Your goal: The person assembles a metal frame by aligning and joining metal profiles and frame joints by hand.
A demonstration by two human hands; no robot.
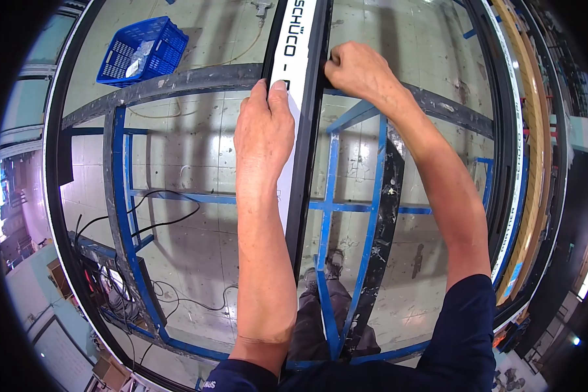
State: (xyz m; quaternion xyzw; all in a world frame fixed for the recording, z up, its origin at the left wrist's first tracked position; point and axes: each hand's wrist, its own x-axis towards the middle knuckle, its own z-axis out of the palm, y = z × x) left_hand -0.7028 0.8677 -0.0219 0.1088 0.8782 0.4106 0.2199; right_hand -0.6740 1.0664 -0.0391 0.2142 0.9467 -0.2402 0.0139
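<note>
A long frame profile (294, 52) runs away from me down the middle, with a white face marked "SCHÜCO" and black edges. My left hand (264, 127) is closed on its left side, the thumb lying on the white face and the fingers over the black edge. On the other side my right hand (359, 68) is curled, with its fingertips at the right black edge. Whatever those fingertips hold, if anything, is hidden. The profile belongs to a large black and white frame (517, 140) lying around me.
A blue and black metal stand (114, 189) is below the frame. On the floor at the upper left sits a blue plastic basket (144, 49) containing clear bags. Black cables (117, 287) hang at the lower left. An air gun (261, 9) with a hose lies at the top.
</note>
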